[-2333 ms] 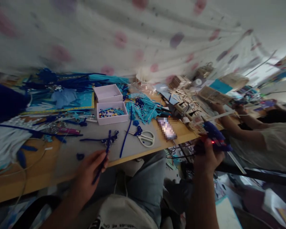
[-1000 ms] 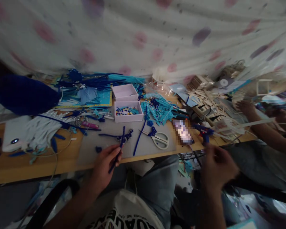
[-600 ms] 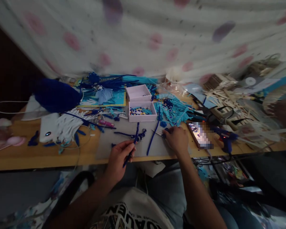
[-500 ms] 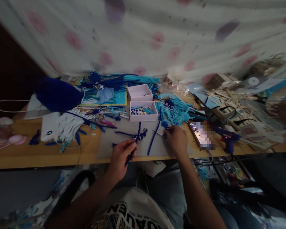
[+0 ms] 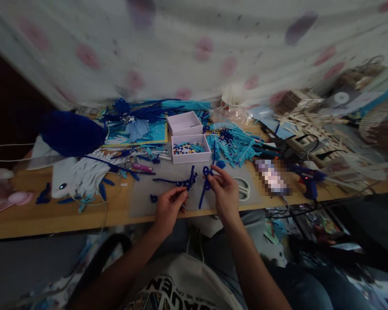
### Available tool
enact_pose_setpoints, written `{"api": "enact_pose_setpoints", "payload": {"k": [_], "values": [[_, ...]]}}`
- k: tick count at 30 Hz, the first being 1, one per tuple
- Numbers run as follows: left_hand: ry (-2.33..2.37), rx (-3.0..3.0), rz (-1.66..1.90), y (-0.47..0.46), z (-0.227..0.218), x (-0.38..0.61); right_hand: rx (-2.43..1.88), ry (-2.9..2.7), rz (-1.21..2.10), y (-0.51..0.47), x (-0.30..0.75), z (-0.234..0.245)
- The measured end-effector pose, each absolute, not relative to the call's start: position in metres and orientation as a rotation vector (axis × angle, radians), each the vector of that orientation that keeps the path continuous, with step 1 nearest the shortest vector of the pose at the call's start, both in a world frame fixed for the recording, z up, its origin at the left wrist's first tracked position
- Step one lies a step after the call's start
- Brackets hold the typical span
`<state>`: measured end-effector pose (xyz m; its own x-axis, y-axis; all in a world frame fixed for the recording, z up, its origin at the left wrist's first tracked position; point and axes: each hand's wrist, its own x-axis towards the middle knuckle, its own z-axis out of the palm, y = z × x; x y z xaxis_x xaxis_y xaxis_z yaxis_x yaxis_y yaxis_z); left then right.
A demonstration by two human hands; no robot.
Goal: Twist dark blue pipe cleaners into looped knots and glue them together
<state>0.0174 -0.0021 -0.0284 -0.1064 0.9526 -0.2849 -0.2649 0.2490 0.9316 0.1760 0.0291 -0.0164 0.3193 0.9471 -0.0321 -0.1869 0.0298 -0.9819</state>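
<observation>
My left hand (image 5: 170, 206) pinches a dark blue pipe cleaner (image 5: 192, 174), which points up from the fingertips. Just behind it, a beaded blue stem (image 5: 170, 181) lies on the grey mat (image 5: 142, 200). Between thumb and fingers, my right hand (image 5: 225, 191) grips a looped blue pipe cleaner piece (image 5: 206, 173). A straight blue pipe cleaner (image 5: 201, 199) passes beneath that piece on the mat. White-handled scissors (image 5: 244, 189) rest to the right of my right hand, their blades hidden by it. A small blue curl (image 5: 153, 198) sits left of my left hand.
An open box of beads (image 5: 191, 157) stands behind the hands, its lid (image 5: 185, 123) beyond. Turquoise stems (image 5: 239, 148) are heaped to the right. A phone (image 5: 271, 177) and a blue glue gun (image 5: 308, 178) lie farther right. A dark blue bundle (image 5: 73, 133) is at left.
My right hand has left the scissors and come left, now holding a looped blue piece. The pipe cleaner in my left hand has shifted slightly right. The whole view has turned a little.
</observation>
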Motion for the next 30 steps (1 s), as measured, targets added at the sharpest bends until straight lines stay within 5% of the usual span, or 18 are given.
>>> {"api": "enact_pose_setpoints", "payload": {"k": [30], "values": [[1.292, 0.889, 1.190, -0.005, -0.031, 0.018, -1.211, -0.800, 0.946, 0.024, 0.144, -0.011]]}}
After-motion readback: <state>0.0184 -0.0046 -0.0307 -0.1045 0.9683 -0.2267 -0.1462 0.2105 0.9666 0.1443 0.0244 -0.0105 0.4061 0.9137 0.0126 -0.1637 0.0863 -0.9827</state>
